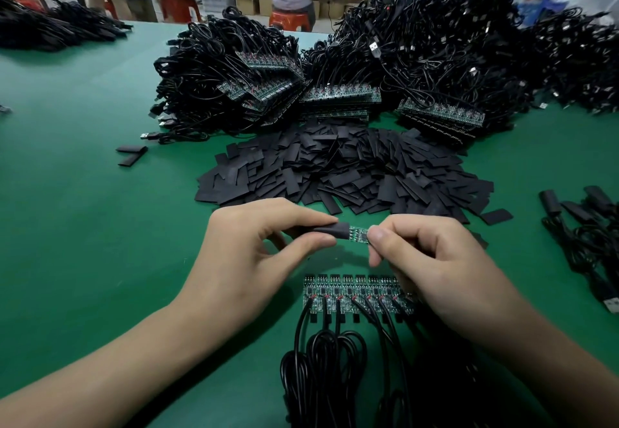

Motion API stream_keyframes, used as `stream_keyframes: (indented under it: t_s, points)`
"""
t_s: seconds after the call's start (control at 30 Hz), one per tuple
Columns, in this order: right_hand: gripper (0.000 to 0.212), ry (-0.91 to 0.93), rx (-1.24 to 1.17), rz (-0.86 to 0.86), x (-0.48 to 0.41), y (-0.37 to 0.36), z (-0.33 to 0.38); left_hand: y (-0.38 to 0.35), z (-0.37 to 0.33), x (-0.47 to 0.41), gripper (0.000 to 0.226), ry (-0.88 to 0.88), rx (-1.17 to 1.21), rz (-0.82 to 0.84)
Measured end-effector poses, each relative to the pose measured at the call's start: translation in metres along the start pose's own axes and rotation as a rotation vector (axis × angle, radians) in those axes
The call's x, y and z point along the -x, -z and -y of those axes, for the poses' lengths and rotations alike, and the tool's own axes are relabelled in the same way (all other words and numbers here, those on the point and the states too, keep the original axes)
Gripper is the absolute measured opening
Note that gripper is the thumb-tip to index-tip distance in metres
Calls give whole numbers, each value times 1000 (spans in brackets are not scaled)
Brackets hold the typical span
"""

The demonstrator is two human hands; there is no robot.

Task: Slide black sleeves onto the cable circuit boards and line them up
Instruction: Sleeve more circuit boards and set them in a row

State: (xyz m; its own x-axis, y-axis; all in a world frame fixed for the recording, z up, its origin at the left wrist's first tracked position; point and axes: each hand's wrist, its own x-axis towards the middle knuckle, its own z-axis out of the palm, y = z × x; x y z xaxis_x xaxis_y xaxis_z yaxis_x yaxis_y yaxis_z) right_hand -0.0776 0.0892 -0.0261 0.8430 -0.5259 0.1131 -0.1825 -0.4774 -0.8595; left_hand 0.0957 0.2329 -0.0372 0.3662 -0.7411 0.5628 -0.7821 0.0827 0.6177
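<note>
A: The left hand (263, 253) was raised clear of the green table (100, 226), thumb and forefinger clamped in a pinch on a black sleeve (330, 229).

B: And that sleeve was laid straight across, left to right, with its open mouth turned towards the other hand!

A: Out of that mouth a circuit board (359, 235) was seen, part swallowed and part bare. It was kept on the same left-to-right line as the sleeve.

B: The bare end was gripped by the right hand (433, 258), thumb and forefinger pinched shut on it, the remaining fingers curled underneath.

A: So the board was held between the two hands, sleeve on the left, grip on the right. Neither hand could be called nearer, since the piece was touched by both.

B: The step was judged about half done. A push along that long axis was what was called for, sleeve rightward or board leftward, with the two kept in line.

A: Below the hands, a row of bare boards (355, 293) was laid side by side, with cables (323, 354) trailing back towards the person.

B: The loose sleeve pile (351, 173) was spread just beyond the fingers. The held board's own cable could not be made out.
</note>
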Motion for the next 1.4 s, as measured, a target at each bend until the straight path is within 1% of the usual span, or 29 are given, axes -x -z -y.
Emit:
stream_keyframes:
  t_s: [0.1,0.2,0.27,0.4,0.53,0.67,0.77,0.9,1.03,1.3,1.4]
  points:
    - [36,-7,2,22,-1,2,-2,3,3,-2,20,-86,-36,38]
    - [37,-58,-69,66,-3,4,-2,5,6,-4,23,-148,-59,84]
    - [38,-70,-73,87,-3,5,-2,5,7,-3,23,-154,-63,87]
    - [37,-29,-28,109,-1,3,-1,3,7,-3,23,-125,-9,111]
    - [31,-11,12,111,-1,-2,-2,0,4,-1,25,-167,-17,167]
    - [31,7,-19,114,-1,-8,-1,-1,3,0,22,-197,-26,123]
    - [33,1,-91,97,-2,-7,-1,-1,2,-1,19,-190,-23,78]
    - [22,-27,-217,95,-3,-1,1,0,1,0,18,-177,-45,34]
    - [20,-29,-208,120,-2,0,1,0,0,1,19,-195,-52,17]
    - [18,-16,-193,125,-3,-4,1,-2,1,3,20,-230,-68,42]
    - [19,-17,-199,159,-3,-1,2,-2,0,3,19,-251,-63,23]
